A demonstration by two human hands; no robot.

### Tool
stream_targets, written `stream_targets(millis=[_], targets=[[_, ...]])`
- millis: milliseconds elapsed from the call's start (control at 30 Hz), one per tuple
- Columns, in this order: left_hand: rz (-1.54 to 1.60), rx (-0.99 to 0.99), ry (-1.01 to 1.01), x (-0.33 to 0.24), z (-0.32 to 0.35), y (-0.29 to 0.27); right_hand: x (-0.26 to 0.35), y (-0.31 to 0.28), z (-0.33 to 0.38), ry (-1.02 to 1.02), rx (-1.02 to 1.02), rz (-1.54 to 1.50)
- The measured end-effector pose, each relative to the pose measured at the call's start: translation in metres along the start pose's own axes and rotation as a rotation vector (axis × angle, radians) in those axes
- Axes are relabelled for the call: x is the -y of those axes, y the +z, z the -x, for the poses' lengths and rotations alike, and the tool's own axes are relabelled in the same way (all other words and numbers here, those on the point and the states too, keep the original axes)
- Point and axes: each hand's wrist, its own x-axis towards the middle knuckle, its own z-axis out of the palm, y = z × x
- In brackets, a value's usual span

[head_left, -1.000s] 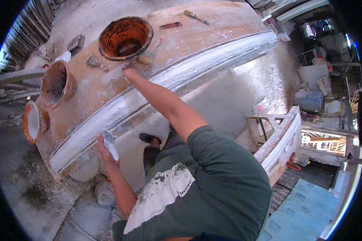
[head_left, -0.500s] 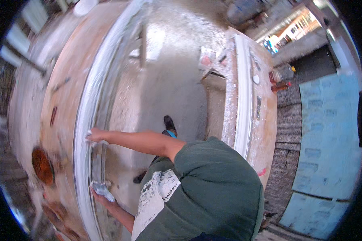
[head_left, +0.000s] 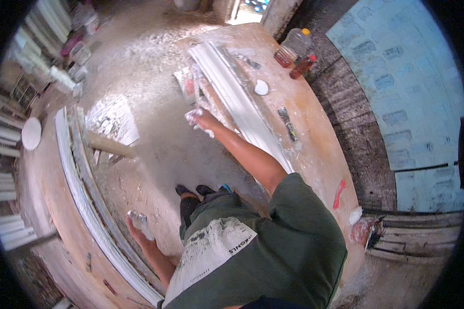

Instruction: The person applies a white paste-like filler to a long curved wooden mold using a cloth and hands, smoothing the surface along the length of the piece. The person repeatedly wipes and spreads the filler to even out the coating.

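Observation:
My left hand (head_left: 137, 230), low beside the left bench, is closed around a pale, white-smeared thing whose kind I cannot make out. Thick white paste coats the fingers of my right hand (head_left: 203, 120), which is held over the floor just left of the right-hand bench. Its fingers look curled, and the paste hides whatever may be in them. A long white moulding (head_left: 242, 105) lies along the right bench. Another long white moulding (head_left: 82, 203), wet and shiny, runs along the left bench edge, close to my left hand.
The right bench (head_left: 314, 149) carries a round white blob (head_left: 261, 87), a dark flat tool (head_left: 287, 124) and a red strip (head_left: 339, 194). A yellow-capped jug (head_left: 293, 47) and a red-capped bottle (head_left: 302, 67) stand at its far edge. A white-splattered sheet (head_left: 112, 121) lies on the floor.
My view has turned toward the right bench. My right hand has left the left moulding and swung across to the right bench's side. My left hand has come away from the left moulding.

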Motion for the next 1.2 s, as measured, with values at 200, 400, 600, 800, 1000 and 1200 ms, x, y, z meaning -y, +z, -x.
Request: stream_targets(millis=[200, 400, 600, 800, 1000, 1200], targets=[[-0.173, 0.14, -0.071, 0.006, -0.097, 0.11, 0.049, -0.144, -0.042, 0.101, -0.536, 0.198], [-0.396, 0.168, -0.156, -0.024, -0.168, 0.215, 0.069, -0.132, -0.084, 0.152, -0.653, 0.008], [-0.458, 0.354, -0.226, -0.052, -0.276, 0.309, 0.06, -0.066, -0.101, 0.142, -0.562, -0.323], [-0.658, 0.661, -0.1, -0.023, -0.313, 0.44, 0.035, -0.08, -0.068, 0.091, -0.679, -0.328], [-1.289, 1.25, 0.404, 0.114, -0.27, 0.622, 0.048, -0.127, -0.023, 0.183, -1.037, -0.338], [-2.072, 1.291, 1.122, 0.276, -0.31, 0.721, 0.059, -0.16, 0.014, 0.169, -0.981, -0.254]])
